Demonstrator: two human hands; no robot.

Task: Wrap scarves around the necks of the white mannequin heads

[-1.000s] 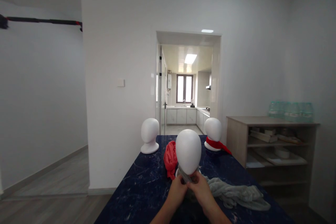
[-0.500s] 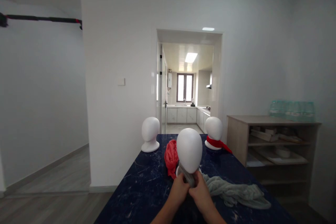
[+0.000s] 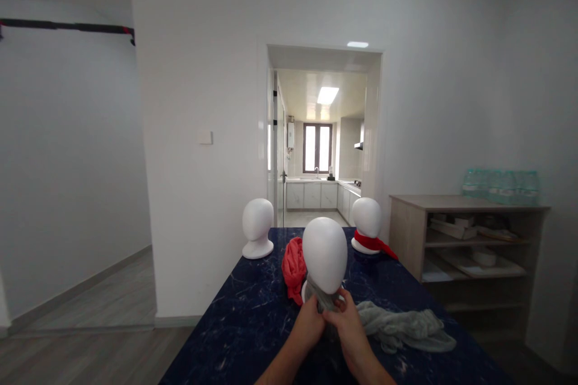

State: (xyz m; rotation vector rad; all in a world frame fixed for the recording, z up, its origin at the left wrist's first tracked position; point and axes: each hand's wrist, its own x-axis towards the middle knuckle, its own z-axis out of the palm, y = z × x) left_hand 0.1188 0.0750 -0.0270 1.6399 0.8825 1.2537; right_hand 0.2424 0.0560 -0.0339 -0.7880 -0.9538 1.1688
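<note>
A white mannequin head point(image 3: 325, 254) stands upright on the table before me. A grey scarf point(image 3: 321, 293) wraps the front of its neck, and a long crumpled length of grey cloth point(image 3: 409, 328) lies on the table to the right. My left hand point(image 3: 311, 317) grips the scarf below the chin, its fingers curled and partly hidden. Close against it, my right hand point(image 3: 345, 316) is also closed on the scarf, thumb toward the left hand. A bunched coral-red scarf point(image 3: 294, 269) lies just left of the head.
The dark blue marbled table point(image 3: 253, 313) carries two more white heads: a bare one point(image 3: 258, 225) at back left, and one point(image 3: 366, 216) at back right with a red scarf point(image 3: 368, 241) round its neck. A wooden shelf unit point(image 3: 469, 201) with bottles point(image 3: 501, 185) stands right.
My right hand has shifted slightly at the neck, its fingers now higher beside the scarf. The trailing end on the right has drawn a little to the left. My view has tilted slightly.
</note>
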